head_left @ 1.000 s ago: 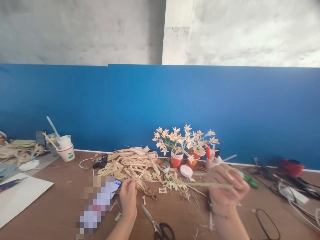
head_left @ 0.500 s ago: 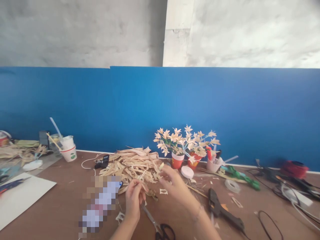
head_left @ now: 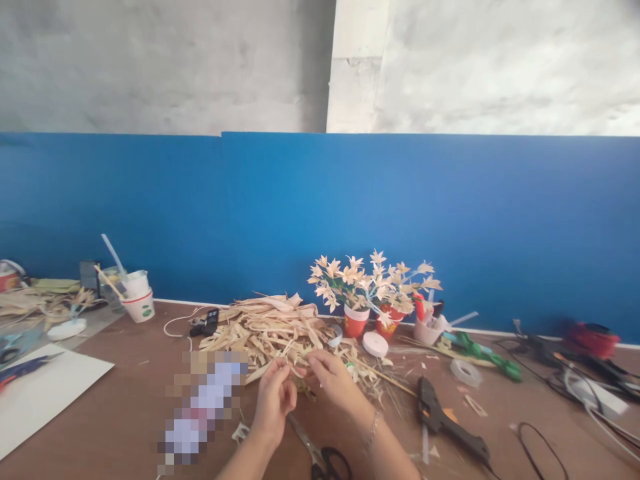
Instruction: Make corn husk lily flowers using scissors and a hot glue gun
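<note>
My left hand [head_left: 273, 405] is closed in a pinch, thumb against the fingers, on a small pale strip [head_left: 299, 371] that looks like dried husk. Opposite it, my right hand [head_left: 341, 385] has its thumb and fingertips pressed together close to the strip; what lies in that pinch is too small to make out. Just beyond both hands spreads a heap of dried, cream-coloured husks [head_left: 267, 320]. Scissors with black handles [head_left: 330, 465] lie on the table below and between my wrists, their tips hidden near my left hand.
Red pots [head_left: 355, 323] of pale star-shaped flowers [head_left: 353, 273] stand behind. A black glue gun [head_left: 447, 420] and a clear tape roll [head_left: 465, 373] lie right, near tangled cables [head_left: 555, 360]. At left are a white board [head_left: 55, 400], a cup [head_left: 139, 308] and a blurred-out object [head_left: 205, 413].
My right hand has come down and left from above the husk heap, close to my left hand. The pale tip it held up earlier no longer shows there.
</note>
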Available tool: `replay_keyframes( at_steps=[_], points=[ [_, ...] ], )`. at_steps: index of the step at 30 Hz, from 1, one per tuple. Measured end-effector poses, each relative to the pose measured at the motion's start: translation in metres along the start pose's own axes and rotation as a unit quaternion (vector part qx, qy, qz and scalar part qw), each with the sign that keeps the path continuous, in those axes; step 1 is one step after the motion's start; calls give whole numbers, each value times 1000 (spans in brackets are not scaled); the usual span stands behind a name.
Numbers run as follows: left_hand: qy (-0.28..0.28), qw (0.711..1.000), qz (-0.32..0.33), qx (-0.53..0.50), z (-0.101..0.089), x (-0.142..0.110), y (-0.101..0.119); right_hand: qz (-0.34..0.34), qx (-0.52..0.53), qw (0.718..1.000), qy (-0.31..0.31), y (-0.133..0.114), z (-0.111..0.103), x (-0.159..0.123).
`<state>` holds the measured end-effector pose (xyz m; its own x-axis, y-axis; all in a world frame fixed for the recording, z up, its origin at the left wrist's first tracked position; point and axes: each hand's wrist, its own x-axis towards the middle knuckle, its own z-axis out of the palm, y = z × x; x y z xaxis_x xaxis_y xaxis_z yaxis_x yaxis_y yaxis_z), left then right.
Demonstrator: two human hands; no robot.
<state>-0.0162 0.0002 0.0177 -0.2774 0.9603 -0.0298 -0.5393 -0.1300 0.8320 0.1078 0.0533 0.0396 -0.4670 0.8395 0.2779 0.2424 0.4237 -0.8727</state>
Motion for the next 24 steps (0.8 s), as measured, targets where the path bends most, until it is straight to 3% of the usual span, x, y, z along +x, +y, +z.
replay_keyframes(
  at_steps=[4,8,11,14,17,18,22,24],
  points=[
    [25,998,-14,-56,0,3,2,16,-52,998,32,6,5,-1],
    [21,994,0,-106,-3,7,2,7,-170,985,31,0,1,-6],
    [9,988,12,-153,-4,8,3,33,-245,968,-33,-7,-9,-17],
    [3,978,-9,-208,-5,9,6,64,-293,943,-147,1,-10,-32],
    [-9,966,-40,-256,-8,11,8,29,-315,920,-230,23,10,-39],
    [-13,962,-50,-268,-10,12,8,22,-325,920,-221,32,21,-38],
    [-64,950,-94,-292,-19,15,11,106,-377,894,-216,56,62,-32],
    [-104,944,-105,-296,-22,17,14,122,-314,920,-200,57,69,-31]
  ],
)
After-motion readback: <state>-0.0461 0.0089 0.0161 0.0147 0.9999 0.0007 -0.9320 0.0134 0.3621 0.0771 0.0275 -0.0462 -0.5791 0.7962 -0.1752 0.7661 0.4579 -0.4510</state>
